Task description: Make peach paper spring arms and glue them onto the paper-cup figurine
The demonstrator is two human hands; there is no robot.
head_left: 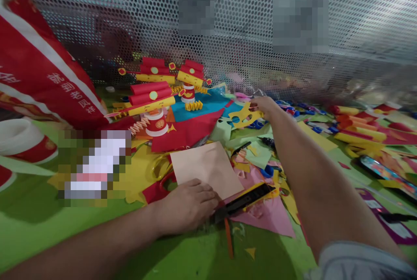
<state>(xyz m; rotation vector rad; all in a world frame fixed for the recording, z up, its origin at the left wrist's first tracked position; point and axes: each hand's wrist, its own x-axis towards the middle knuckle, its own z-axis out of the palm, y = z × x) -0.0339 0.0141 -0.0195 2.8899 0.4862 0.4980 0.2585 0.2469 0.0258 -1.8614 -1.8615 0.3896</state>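
Note:
My left hand point(190, 206) lies palm down with its fingers together and curled over the lower edge of a peach paper sheet point(203, 165); its thumb is hidden. Against those fingertips is the end of a long black and yellow tool point(249, 199) resembling a stapler. Farther out, my right hand point(261, 105) has its bent fingers on a yellow paper cut-out point(245, 117) with holes. Its fingertips are partly hidden. Yellow-handled scissors point(161, 166) and a red handle loop point(167, 182) show left of the peach sheet.
Several paper-cup figures with red and yellow paper rolls point(156, 123) stand at the back left. A red printed bag point(42, 63) rises beside them. Paper scraps point(260, 154) cover the middle. A perforated metal panel point(234, 24) closes the back; a phone-like object point(387, 176) lies right.

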